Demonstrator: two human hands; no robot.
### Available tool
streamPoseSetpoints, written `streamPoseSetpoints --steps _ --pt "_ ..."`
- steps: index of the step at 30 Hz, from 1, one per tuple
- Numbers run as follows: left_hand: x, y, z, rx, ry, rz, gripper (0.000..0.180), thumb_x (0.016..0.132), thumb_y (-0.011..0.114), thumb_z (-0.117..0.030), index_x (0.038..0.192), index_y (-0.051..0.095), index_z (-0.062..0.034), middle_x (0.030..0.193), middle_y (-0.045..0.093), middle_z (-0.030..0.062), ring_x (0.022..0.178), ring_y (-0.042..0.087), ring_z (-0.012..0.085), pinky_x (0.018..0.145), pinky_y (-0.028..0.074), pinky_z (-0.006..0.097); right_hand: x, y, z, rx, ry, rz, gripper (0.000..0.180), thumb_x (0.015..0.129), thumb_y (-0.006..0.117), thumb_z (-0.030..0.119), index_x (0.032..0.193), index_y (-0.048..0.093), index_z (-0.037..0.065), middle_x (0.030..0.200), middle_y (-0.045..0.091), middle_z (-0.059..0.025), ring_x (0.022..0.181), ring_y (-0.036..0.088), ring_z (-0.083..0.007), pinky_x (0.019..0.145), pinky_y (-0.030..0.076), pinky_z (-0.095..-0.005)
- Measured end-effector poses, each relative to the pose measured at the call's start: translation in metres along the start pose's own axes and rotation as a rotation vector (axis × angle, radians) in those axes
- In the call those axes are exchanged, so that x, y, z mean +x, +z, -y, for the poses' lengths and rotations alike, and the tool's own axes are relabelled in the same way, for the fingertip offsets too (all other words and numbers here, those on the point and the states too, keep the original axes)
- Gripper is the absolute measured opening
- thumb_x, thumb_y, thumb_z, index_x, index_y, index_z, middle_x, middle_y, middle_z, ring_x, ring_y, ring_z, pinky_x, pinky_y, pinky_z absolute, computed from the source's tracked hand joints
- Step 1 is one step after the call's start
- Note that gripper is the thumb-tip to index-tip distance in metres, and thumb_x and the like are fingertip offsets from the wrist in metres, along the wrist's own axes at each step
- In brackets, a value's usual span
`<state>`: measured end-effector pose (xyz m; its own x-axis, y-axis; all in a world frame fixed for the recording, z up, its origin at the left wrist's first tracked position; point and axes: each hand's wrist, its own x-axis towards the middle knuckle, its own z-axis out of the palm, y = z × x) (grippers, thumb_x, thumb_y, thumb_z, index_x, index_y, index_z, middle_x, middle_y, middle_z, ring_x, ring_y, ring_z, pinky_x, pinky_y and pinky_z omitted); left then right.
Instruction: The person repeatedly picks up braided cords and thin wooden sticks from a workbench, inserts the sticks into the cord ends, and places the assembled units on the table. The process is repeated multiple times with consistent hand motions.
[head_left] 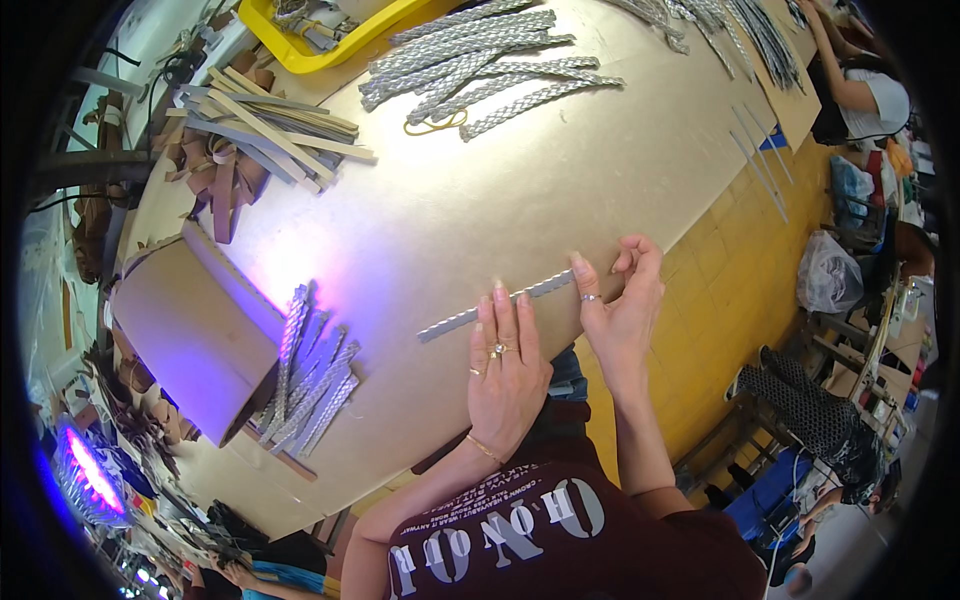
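A narrow braided silver-grey strip (pixel 447 325) lies slantwise on the brown paper-covered table (pixel 440 215), near its front edge. My left hand (pixel 508 380) rests flat across the strip's middle, its straight fingers pressing down and covering part of it. At the strip's right end, the thumb of my right hand (pixel 625 305) touches the tip. The other fingers of that hand are bent and stand apart from the thumb, with nothing visible between them. Rings show on both hands.
Braided silver strips (pixel 480 60) are piled at the back. Flat strips (pixel 270 130) lie heaped at the back left, below a yellow tray (pixel 300 62). A curved brown sheet (pixel 200 330) and a smaller braided bundle (pixel 310 385) sit left, near a glowing lamp (pixel 92 475).
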<state>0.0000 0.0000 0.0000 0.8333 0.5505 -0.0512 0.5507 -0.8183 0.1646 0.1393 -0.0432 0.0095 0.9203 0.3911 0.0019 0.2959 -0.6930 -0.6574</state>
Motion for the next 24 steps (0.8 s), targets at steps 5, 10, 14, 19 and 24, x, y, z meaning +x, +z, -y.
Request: streamPoseSetpoints --steps 5,10,14,19,24 --pt "0.000 0.000 0.001 0.029 0.010 -0.005 0.058 0.086 0.052 -0.018 0.141 0.048 0.0007 0.151 0.041 0.0233 0.141 0.038 0.0360 0.116 0.027 0.044 0.003 -0.001 0.000 -0.024 0.008 0.003 0.035 0.091 0.070 0.021 0.114 0.052 0.002 0.075 0.050 -0.0048 0.060 0.048 -0.0192 0.068 0.037 -0.0352" --pt "0.003 0.001 0.002 0.052 0.032 -0.021 0.059 0.086 0.052 -0.018 0.142 0.047 0.0013 0.150 0.041 0.0239 0.140 0.040 0.0360 0.116 0.028 0.044 0.006 0.003 -0.004 0.049 -0.027 -0.029 0.028 0.092 0.067 0.017 0.112 0.053 0.003 0.075 0.050 -0.0037 0.060 0.047 -0.0170 0.057 0.037 -0.0329" --pt "0.002 -0.003 0.002 0.038 0.040 0.001 0.060 0.086 0.053 -0.018 0.142 0.045 0.0025 0.149 0.041 0.0247 0.140 0.039 0.0367 0.117 0.026 0.045 0.011 -0.001 -0.010 0.336 0.061 -0.006 0.019 0.093 0.066 0.015 0.104 0.058 0.001 0.078 0.053 -0.0033 0.061 0.047 -0.0155 0.053 0.036 -0.0299" --pt "0.001 -0.009 0.001 -0.077 0.007 0.055 0.064 0.087 0.056 -0.020 0.144 0.041 0.0038 0.153 0.034 0.0257 0.143 0.033 0.0367 0.118 0.025 0.047 0.007 -0.011 -0.007 0.211 -0.069 0.049 0.013 0.091 0.069 0.011 0.092 0.064 -0.001 0.080 0.054 -0.0030 0.063 0.046 -0.0094 0.058 0.040 -0.0248" --pt "0.004 -0.006 -0.003 -0.049 0.039 -0.018 0.069 0.088 0.061 -0.024 0.147 0.037 0.0028 0.156 0.029 0.0229 0.146 0.029 0.0347 0.118 0.023 0.048 0.003 -0.017 -0.006 0.029 -0.102 0.115 0.017 0.090 0.070 0.019 0.092 0.065 0.003 0.089 0.060 -0.0097 0.074 0.058 -0.0234 0.073 0.042 -0.0347"
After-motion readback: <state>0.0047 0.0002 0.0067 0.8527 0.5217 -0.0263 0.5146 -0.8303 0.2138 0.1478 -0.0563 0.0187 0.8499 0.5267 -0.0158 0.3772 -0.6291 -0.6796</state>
